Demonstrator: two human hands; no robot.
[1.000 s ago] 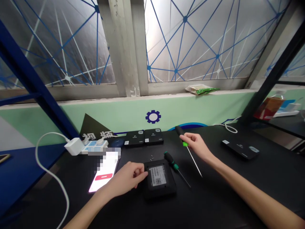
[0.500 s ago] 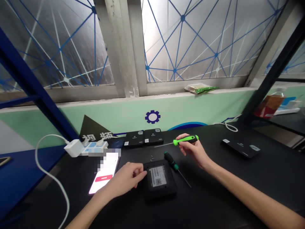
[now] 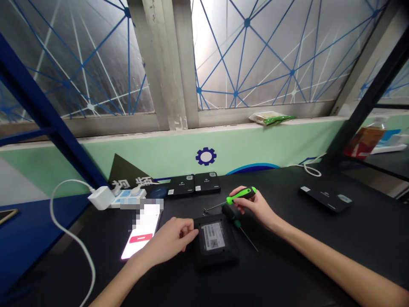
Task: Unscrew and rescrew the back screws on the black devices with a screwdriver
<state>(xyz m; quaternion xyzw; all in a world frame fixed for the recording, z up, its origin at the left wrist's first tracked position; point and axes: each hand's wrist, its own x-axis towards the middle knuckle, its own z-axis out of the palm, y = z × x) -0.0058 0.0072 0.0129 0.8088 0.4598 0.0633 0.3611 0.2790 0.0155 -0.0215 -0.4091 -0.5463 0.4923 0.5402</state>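
A right hand [image 3: 260, 209] held a green-and-black screwdriver [image 3: 244, 194], its tip having just swung down to small screws [image 3: 205, 209] left of the fingers, bringing them within the tool's reach, as a dark green screwdriver [image 3: 237, 223] lay beside the hand and, farther left, a curled left hand [image 3: 171, 236] touched a labelled black box [image 3: 223, 251], its grip unclear

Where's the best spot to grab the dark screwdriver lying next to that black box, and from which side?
I'd take the dark screwdriver by its thick handle, pinching across it from above and the right: it lies slantwise, the black box crowds its left side, and the thin shaft offers little grip.
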